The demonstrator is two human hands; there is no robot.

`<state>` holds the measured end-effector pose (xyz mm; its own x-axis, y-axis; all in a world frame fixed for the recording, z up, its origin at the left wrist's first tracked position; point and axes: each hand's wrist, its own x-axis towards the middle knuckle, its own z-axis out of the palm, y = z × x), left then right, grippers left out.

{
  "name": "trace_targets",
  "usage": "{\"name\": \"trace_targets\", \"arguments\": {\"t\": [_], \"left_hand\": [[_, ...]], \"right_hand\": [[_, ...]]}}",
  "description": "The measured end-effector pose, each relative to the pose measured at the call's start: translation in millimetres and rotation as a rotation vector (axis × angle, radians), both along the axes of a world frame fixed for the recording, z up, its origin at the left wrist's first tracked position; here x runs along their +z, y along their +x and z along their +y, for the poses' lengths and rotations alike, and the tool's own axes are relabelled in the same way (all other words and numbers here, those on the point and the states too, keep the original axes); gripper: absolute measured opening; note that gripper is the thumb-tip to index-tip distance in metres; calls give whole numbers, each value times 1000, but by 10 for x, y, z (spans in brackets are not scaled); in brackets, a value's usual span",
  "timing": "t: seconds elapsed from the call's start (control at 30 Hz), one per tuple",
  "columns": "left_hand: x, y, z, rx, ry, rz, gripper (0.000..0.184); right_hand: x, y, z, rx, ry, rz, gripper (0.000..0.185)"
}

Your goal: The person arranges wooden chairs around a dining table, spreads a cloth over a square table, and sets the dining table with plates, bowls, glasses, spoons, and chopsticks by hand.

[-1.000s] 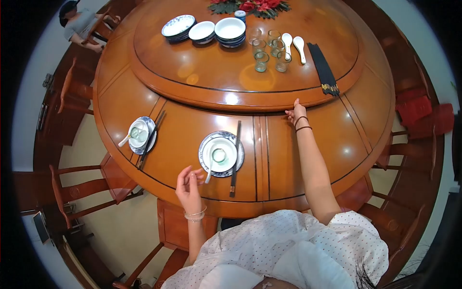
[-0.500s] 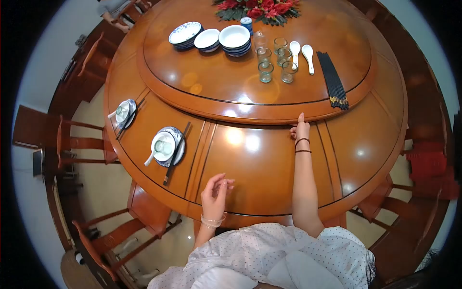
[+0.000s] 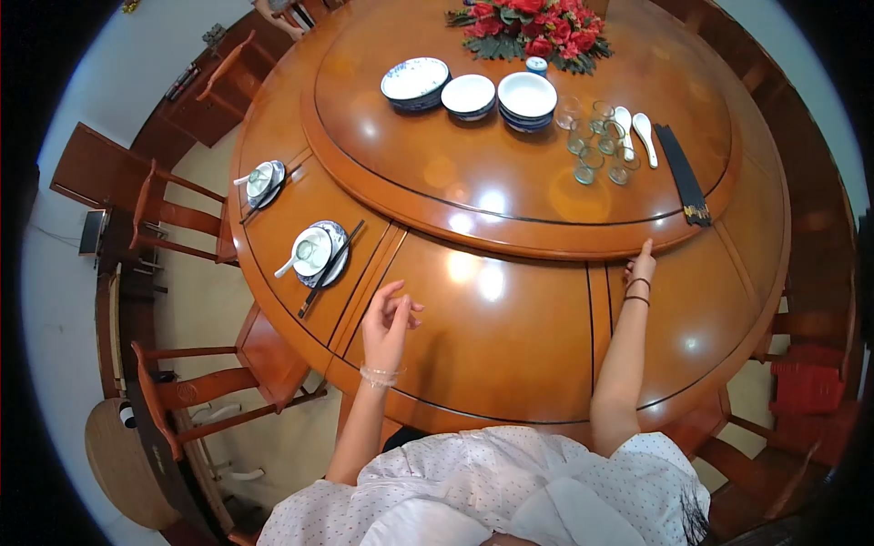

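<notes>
My right hand [image 3: 641,265] touches the rim of the raised round turntable [image 3: 437,218] with an extended finger, just below a bundle of black chopsticks [image 3: 681,173]; nothing shows in it. Above the table's front part, my left hand [image 3: 387,323] is empty, its fingers loosely curled and apart. On the turntable stand a stack of plates [image 3: 415,80], small bowls [image 3: 469,95], larger bowls [image 3: 527,96], several glasses [image 3: 584,168] and two white spoons [image 3: 645,138]. Left of my left hand is a place setting [image 3: 314,252] of plate, bowl, glass and spoon, with chopsticks [image 3: 332,267] beside it.
A second place setting [image 3: 262,182] lies farther left. Red flowers [image 3: 537,27] and a small blue-and-white container [image 3: 536,65] are at the turntable's back. Wooden chairs [image 3: 273,355] surround the table. Another person's arm [image 3: 280,20] shows at the top left.
The view has shifted along the table, so the place settings appear farther left. My right hand has moved rightward in view with the turntable rim and its dishes. Both hands remain empty.
</notes>
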<state>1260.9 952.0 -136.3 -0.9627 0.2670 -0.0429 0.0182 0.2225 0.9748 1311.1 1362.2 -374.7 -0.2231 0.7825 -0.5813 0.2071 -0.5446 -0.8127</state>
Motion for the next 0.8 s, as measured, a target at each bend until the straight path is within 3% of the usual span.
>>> {"name": "trace_targets", "arguments": {"t": [0.17,0.2,0.4,0.43,0.47,0.53,0.57,0.6,0.67,0.7,0.73,0.8], "left_hand": [[-301,-705,425,-35,31,-34,29],[-610,-968,382,-50,27,-88,32],[-781,-2473,1208,41,209,-384,60],[-1075,-2837,1181,105,179,-310,66],[-1168,-3094,1290,169,173,-248,72],[-1258,-3503,1459,304,167,-255,75],[-1330,-3662,1498,350,137,-266,79],[-1347,-3723,1560,413,97,-243,70],[-1510,-3845,1489,290,-1,-175,52],[-1444,-3749,1540,339,-21,-129,35],[-1432,-3735,1533,334,-27,-141,35],[-1432,-3748,1471,179,6,-216,33]], "right_hand": [[-87,8,530,-5,115,-179,62],[-543,-105,419,0,127,-175,66],[-889,-18,1098,2,415,-350,67],[-1423,-100,980,-42,541,-315,65],[-1420,-84,1006,-26,585,-336,55],[-691,-314,450,-304,1139,-832,39],[-454,-411,262,-267,1338,-763,33],[-269,-506,96,-223,1533,-690,27],[6,-796,-382,149,1454,-239,21],[9,-990,-584,252,1292,-97,21],[14,-1190,-774,348,1121,42,21],[194,-1608,-948,482,1032,86,29]]}}
